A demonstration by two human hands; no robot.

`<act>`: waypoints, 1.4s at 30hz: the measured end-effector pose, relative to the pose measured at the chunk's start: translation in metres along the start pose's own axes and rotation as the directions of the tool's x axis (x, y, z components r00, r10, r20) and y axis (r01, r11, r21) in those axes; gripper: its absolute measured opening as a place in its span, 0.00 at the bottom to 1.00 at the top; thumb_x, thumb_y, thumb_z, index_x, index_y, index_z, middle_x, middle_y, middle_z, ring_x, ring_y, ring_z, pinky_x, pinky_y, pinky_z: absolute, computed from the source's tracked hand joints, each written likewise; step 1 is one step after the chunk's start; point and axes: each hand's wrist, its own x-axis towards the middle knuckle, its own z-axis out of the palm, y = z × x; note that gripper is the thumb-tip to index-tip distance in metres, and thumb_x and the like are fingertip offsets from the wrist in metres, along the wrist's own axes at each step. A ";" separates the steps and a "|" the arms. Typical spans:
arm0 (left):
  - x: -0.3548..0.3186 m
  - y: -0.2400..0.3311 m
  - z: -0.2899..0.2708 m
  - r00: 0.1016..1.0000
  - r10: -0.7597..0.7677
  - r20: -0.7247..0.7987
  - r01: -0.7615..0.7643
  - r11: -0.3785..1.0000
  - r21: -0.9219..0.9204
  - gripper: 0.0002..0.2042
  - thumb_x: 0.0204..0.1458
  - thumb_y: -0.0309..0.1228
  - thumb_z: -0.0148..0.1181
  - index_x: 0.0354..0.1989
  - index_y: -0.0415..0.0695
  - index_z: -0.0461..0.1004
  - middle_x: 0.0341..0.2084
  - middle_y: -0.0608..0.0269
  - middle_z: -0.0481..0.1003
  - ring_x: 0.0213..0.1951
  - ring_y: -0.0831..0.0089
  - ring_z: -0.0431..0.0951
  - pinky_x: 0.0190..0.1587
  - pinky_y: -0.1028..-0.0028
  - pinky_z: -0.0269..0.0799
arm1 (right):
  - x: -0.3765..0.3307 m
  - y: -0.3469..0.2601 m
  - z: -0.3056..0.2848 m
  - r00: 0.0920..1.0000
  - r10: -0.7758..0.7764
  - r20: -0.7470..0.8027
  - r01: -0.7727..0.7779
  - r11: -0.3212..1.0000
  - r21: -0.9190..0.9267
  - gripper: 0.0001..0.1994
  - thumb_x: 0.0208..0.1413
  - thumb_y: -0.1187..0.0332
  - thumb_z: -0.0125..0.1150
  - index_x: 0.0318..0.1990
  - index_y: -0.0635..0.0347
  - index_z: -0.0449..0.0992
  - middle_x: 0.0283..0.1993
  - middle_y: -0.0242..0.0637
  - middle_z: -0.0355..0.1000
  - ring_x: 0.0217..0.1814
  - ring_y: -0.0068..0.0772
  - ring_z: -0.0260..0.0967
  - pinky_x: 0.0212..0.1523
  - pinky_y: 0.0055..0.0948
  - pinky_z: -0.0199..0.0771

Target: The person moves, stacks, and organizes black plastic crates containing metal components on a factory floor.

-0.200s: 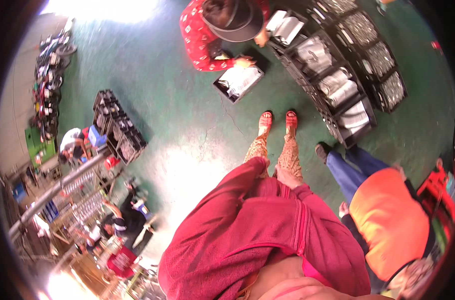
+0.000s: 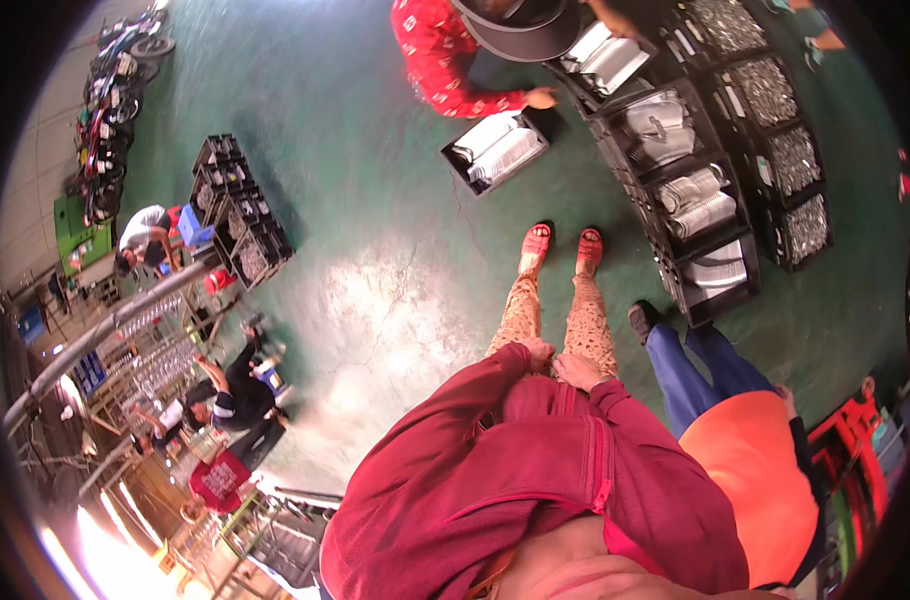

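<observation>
Both of my hands are low in front of my body, above my patterned trousers (image 2: 587,322). My left hand (image 2: 538,353) is closed, its fingers curled at the hem of my dark red jacket (image 2: 535,450). Beside it, a little to the right, my right hand (image 2: 577,370) is closed on the same hem near the zip. The two hands are slightly apart, and the gathered cloth partly hides their fingertips. My feet stand on the green floor in red sandals (image 2: 538,240).
Ahead, a person in a red patterned top (image 2: 430,60) bends over a black crate (image 2: 472,186) of silvery parts. Stacked black crates (image 2: 665,262) stand to the right. Close on my right is a person in an orange vest (image 2: 750,480). More crates (image 2: 237,225) stand left.
My hands have come closer together at the jacket hem. The view has shifted. The person ahead has lifted a hand off the floor crate and reaches toward the stacked crates.
</observation>
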 end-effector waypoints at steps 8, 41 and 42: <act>0.009 -0.014 0.010 0.967 0.114 0.228 -0.094 0.991 -0.095 0.11 0.39 0.28 0.54 0.29 0.34 0.77 0.26 0.48 0.77 0.33 0.59 0.78 0.35 0.63 0.71 | -0.003 -0.014 -0.060 0.912 -0.078 0.403 0.198 0.944 -0.263 0.19 0.52 0.50 0.45 0.34 0.56 0.75 0.29 0.49 0.72 0.35 0.51 0.71 0.36 0.46 0.69; 0.193 -0.429 -0.124 0.436 -0.745 -0.505 0.418 0.664 -0.620 0.36 0.46 0.45 0.56 0.55 0.28 0.53 0.51 0.34 0.58 0.52 0.45 0.63 0.52 0.52 0.58 | 0.536 0.150 -0.279 0.929 0.360 -0.092 -0.371 0.910 -0.187 0.46 0.50 0.32 0.32 0.66 0.59 0.38 0.69 0.50 0.31 0.71 0.52 0.19 0.68 0.45 0.23; 0.185 -0.452 -0.132 0.496 -0.716 -0.491 0.523 0.698 -0.490 0.33 0.46 0.45 0.56 0.51 0.27 0.59 0.51 0.35 0.60 0.51 0.47 0.63 0.50 0.52 0.59 | 0.545 0.127 -0.280 0.916 0.361 -0.173 -0.389 0.905 -0.171 0.43 0.53 0.36 0.32 0.65 0.62 0.39 0.69 0.51 0.32 0.72 0.51 0.23 0.68 0.43 0.25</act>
